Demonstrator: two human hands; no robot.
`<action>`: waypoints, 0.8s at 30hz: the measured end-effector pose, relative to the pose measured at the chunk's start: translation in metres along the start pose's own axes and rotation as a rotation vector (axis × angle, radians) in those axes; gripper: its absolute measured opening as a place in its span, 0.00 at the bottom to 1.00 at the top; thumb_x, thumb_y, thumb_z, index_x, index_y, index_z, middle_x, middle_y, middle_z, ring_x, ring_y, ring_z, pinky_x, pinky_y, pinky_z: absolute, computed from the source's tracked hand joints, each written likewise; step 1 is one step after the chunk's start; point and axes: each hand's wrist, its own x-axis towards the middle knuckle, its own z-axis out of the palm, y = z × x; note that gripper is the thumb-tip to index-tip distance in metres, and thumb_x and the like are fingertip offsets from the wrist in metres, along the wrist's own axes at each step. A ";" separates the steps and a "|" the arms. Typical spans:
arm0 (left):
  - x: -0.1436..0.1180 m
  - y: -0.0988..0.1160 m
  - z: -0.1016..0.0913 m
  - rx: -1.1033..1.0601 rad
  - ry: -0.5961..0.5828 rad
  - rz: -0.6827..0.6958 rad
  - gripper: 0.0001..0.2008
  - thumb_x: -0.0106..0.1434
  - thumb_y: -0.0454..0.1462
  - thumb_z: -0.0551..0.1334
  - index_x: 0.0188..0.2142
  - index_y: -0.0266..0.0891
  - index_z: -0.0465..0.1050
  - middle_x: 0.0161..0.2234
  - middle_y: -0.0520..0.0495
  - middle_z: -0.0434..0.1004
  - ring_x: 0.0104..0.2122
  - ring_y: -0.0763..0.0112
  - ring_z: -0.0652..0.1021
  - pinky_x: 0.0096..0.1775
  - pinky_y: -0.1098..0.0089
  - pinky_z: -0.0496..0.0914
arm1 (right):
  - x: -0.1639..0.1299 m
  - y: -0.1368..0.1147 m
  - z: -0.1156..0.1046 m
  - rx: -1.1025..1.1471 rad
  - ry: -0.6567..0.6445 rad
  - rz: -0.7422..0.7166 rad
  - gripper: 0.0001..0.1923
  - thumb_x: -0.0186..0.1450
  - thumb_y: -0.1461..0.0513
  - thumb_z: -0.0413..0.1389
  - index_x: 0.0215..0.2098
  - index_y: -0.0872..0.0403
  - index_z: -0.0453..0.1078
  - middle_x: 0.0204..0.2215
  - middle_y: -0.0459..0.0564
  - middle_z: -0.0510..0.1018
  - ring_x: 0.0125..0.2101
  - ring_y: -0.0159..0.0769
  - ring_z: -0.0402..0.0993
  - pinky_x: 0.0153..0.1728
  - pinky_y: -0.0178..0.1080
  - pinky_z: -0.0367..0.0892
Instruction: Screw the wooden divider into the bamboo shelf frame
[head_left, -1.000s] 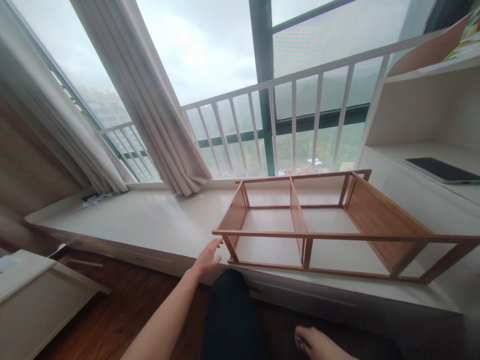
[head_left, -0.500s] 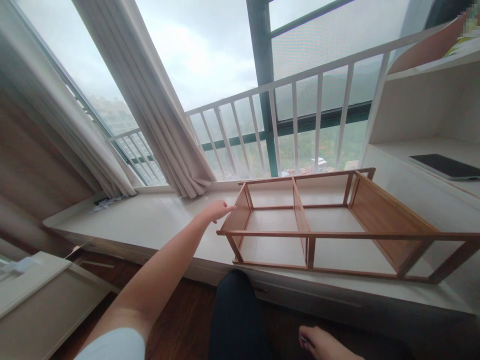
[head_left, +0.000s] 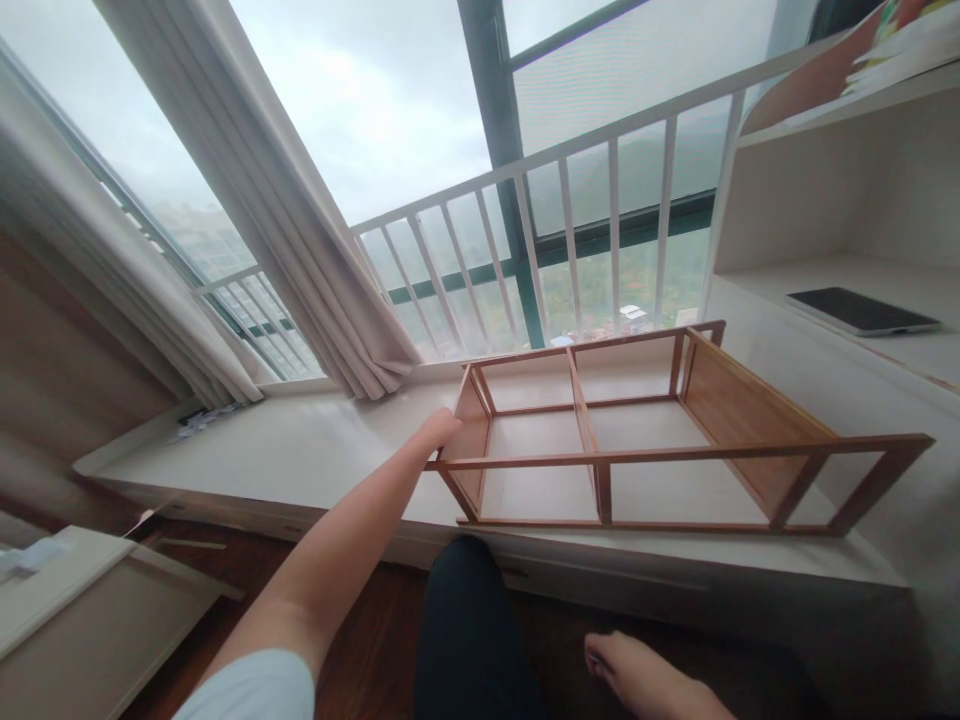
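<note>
A brown wooden shelf frame [head_left: 592, 461] lies on its side on the white window ledge [head_left: 322, 440]. Its left end panel [head_left: 471, 420] faces my left hand [head_left: 441, 428], which is against or right beside that panel. The fingers of this hand are largely hidden from view, so whether they grip the wood does not show. Low in front, away from the frame, my right hand [head_left: 624, 664] is closed. A small glint shows between its fingers, from something too small to name.
White railing [head_left: 566, 210] and windows stand behind the ledge, with a grey curtain [head_left: 300, 230] at left. A dark tablet-like slab [head_left: 862, 310] rests on the white shelving at right. A white cabinet [head_left: 112, 610] stands lower left; my knee [head_left: 472, 620] is close to the ledge.
My left hand has gone from a pointing finger near the end panel to being up against it. The view has shifted slightly right. My right hand stays closed and low.
</note>
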 end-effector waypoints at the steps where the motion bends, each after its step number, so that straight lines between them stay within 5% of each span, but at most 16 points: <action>1: 0.001 0.001 0.001 0.005 0.003 -0.007 0.16 0.59 0.37 0.58 0.42 0.28 0.74 0.40 0.30 0.80 0.37 0.58 0.80 0.32 0.72 0.69 | 0.000 0.000 0.000 -0.002 -0.005 0.004 0.15 0.63 0.69 0.48 0.39 0.52 0.76 0.37 0.54 0.81 0.37 0.41 0.76 0.34 0.36 0.61; 11: -0.004 0.006 0.002 0.027 0.012 0.038 0.17 0.58 0.37 0.56 0.41 0.28 0.75 0.39 0.29 0.80 0.33 0.58 0.80 0.30 0.69 0.69 | 0.001 0.005 0.005 -0.003 -0.001 -0.006 0.15 0.63 0.68 0.48 0.38 0.51 0.76 0.36 0.54 0.82 0.36 0.42 0.77 0.33 0.36 0.60; 24: -0.045 -0.020 0.006 0.031 -0.032 0.146 0.15 0.58 0.42 0.56 0.32 0.32 0.77 0.34 0.35 0.80 0.35 0.58 0.79 0.35 0.68 0.69 | -0.003 0.001 0.000 0.027 0.005 -0.004 0.16 0.63 0.69 0.47 0.38 0.52 0.76 0.36 0.53 0.81 0.37 0.40 0.76 0.35 0.36 0.62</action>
